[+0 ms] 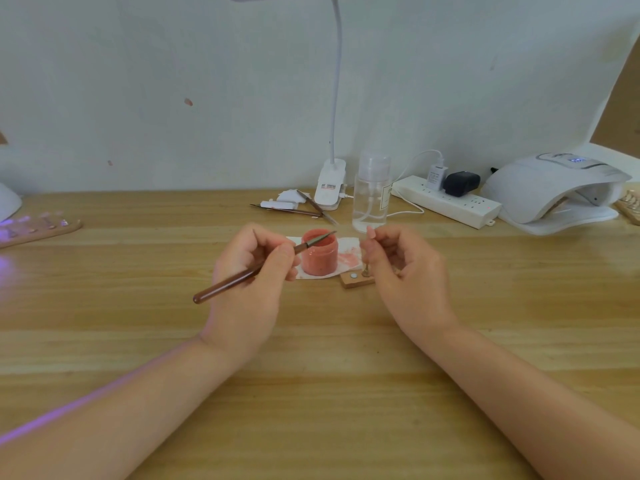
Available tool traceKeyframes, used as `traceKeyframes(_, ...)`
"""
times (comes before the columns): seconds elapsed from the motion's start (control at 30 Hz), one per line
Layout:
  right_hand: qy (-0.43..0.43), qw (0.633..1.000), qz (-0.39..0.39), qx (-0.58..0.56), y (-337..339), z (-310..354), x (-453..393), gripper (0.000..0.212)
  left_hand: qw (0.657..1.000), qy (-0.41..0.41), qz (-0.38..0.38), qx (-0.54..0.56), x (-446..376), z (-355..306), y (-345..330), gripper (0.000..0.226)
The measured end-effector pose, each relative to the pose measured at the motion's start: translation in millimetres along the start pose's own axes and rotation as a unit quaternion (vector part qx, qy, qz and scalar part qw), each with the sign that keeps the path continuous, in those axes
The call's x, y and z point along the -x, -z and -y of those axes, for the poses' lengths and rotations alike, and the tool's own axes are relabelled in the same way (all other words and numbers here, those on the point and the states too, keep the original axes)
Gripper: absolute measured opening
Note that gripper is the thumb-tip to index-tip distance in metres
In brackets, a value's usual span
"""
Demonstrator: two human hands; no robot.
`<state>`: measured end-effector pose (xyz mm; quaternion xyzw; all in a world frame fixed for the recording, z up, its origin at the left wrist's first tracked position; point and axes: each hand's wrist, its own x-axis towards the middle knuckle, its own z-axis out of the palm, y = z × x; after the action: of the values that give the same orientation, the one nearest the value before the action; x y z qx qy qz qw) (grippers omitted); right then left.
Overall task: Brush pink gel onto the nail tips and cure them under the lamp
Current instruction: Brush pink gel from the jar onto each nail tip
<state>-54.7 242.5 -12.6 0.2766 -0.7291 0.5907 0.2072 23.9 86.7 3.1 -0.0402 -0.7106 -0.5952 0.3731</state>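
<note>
- Loading step: your left hand (254, 268) grips the brush (263, 265), tip over the pink gel jar (319, 253).
- Right hand (398, 261) fingers pinch a nail tip (370, 233) on its stand.
- Next: brush onto that tip.

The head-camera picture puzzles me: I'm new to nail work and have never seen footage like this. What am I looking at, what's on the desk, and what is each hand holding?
There is only one picture, taken from a camera worn on the person's head and looking down at a wooden desk. No machine is involved, just two bare hands.

The left hand grips a brown brush, whose tip points over an open jar of pink gel. The jar stands on a white paper smeared with pink. The right hand pinches a nail tip on a small stand, above a little wooden block.

Farther back stand a clear pump bottle, a clip-on desk lamp, a power strip and spare brushes. The white hood at the right is the curing lamp. At the left, a strip of nail tips lies in purple light.
</note>
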Motion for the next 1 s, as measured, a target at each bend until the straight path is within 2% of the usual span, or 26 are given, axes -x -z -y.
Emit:
traceKeyframes(0.13, 0.02, 1.0, 0.002, -0.002, 1, -1, 0, 0.014, 0.999, 0.018, -0.014, 0.024, -1, 3, 1, 0.016)
traceKeyframes(0.27, 0.024, 1.0, 0.003, 0.005, 1, 0, 1, 0.023, 0.999, 0.028, -0.028, 0.031, -2, 3, 1, 0.013)
traceKeyframes(0.4, 0.01, 1.0, 0.013, 0.016, 0, 0, 0, 0.007, 0.997, 0.051, -0.048, 0.041, -4, 5, 1, 0.009)
traceKeyframes(0.47, 0.011, 0.998, 0.024, 0.059, 0, -1, 0, 0.001, 0.995, 0.065, -0.059, 0.049, -5, 6, 1, 0.009)
traceKeyframes(0.6, 0.001, 0.982, 0.04, 0.186, -1, -5, -1, 0.016, 0.991, 0.094, -0.076, 0.059, -6, 10, 1, 0.008)
traceKeyframes(0.73, -0.042, 0.966, 0.058, 0.249, -4, -7, -3, 0.014, 0.985, 0.121, -0.101, 0.069, -7, 14, -1, 0.023)
traceKeyframes(1.0, -0.064, 0.934, 0.1, 0.338, -7, -13, -4, 0.019, 0.981, 0.137, -0.11, 0.082, -7, 16, -1, 0.023)
